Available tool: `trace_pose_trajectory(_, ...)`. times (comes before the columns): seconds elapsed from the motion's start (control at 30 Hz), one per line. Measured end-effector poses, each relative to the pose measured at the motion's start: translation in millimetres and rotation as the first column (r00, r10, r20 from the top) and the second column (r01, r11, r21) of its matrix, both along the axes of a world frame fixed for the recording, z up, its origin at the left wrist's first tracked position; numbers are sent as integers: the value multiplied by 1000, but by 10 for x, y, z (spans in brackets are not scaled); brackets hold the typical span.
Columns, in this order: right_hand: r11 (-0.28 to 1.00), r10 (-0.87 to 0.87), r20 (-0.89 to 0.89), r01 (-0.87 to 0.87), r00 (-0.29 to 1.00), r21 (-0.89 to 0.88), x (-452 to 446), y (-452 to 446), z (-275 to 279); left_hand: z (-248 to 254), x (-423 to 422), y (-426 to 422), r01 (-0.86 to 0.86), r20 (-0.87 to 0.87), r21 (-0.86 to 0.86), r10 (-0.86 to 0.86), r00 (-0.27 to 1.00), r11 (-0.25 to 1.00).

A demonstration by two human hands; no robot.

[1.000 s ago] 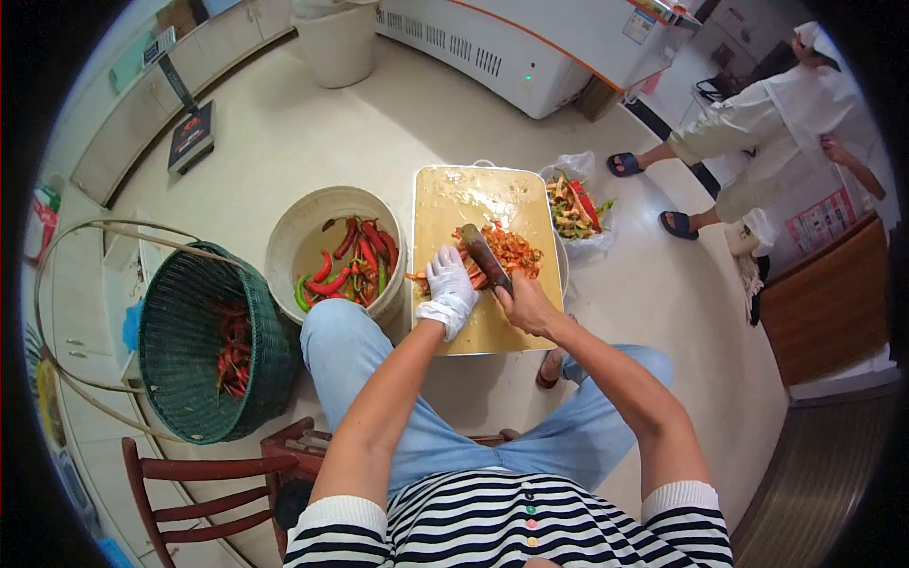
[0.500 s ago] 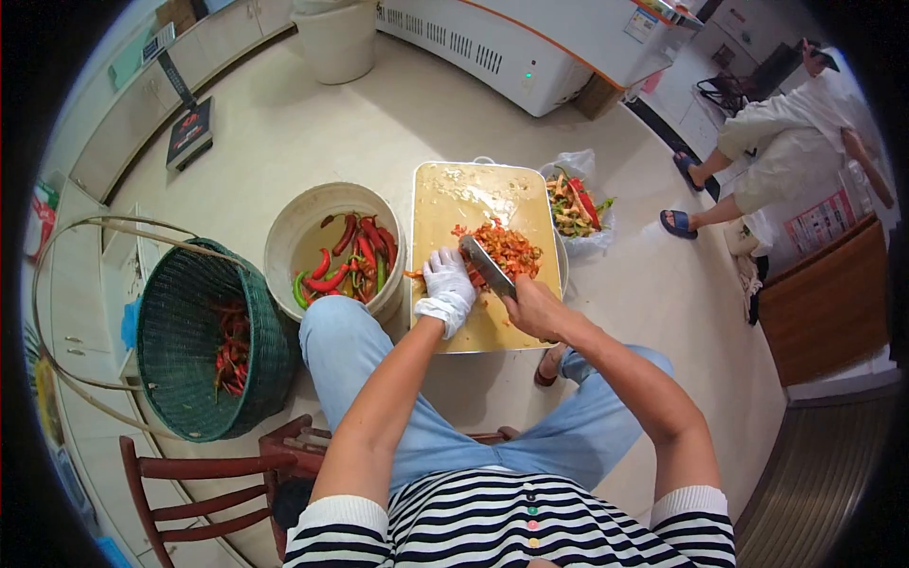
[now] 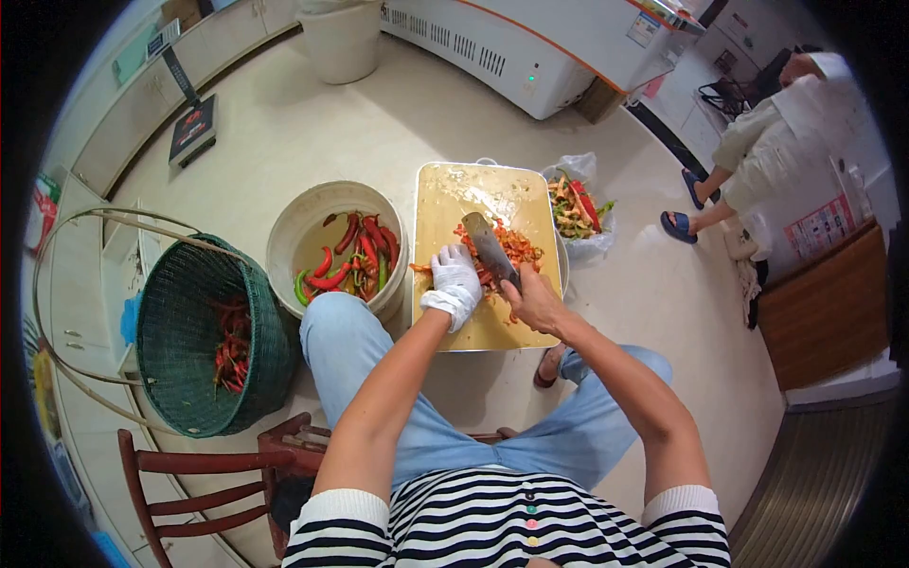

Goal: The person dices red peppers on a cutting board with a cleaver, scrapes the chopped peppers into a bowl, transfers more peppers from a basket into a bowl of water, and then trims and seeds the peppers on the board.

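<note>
My right hand [image 3: 538, 301] grips the handle of a broad-bladed cleaver [image 3: 492, 248] over the yellow cutting board [image 3: 445, 194]. The blade lies close beside my gloved left hand [image 3: 454, 284]. In its white glove, my left hand presses down with bent fingers on red chili peppers [image 3: 421, 269], mostly hidden beneath it; an end pokes out to the left. A heap of chopped red chili [image 3: 523, 248] lies to the right of and around the blade. Watery bits of chili are scattered on the far part of the board.
Left of the board stands a white bucket [image 3: 284, 222] holding red and green chilies, then a green woven basket [image 3: 185, 350] with more chilies. A plastic bag [image 3: 579, 168] of trimmings sits at right. A person in sandals [image 3: 677, 227] is at far right. A floor scale [image 3: 194, 133] stands back left.
The cleaver's blade has tilted, showing more of its flat side, and moved slightly right. My left hand has shifted slightly right. The person at right has moved a foot and leaned.
</note>
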State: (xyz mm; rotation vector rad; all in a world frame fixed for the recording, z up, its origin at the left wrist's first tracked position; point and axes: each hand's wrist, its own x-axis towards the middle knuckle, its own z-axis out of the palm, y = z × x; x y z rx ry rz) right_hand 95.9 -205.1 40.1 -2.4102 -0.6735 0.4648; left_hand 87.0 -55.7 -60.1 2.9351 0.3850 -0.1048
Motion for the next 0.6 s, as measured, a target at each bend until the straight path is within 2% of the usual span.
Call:
trace_pose_trajectory(0.1, 999, 50, 56, -51, 997, 12, -43, -95, 99, 219, -147, -30, 5, 14, 69, -6, 1000, 998)
trace_pose_trajectory(0.13, 999, 46, 56, -47, 997, 10, -67, -110, 129, 282, -173, -19, -23, -5, 21, 23, 1000, 1000)
trace_pose_trajectory(0.37, 990, 82, -12, -83, 997, -115, -168, -95, 165, 47, -181, 32, -8, -28, 23, 9, 1000, 1000)
trace_pose_trajectory(0.43, 987, 79, -29, -82, 996, -136, -144, -94, 124, -87, -165, 30, -32, 109, 31, 29, 994, 999)
trace_pose_trajectory(0.6, 973, 52, -128, -80, 990, -218, -44, 66, 138, -81, -159, 26, -19, 68, 29, 17, 998, 999)
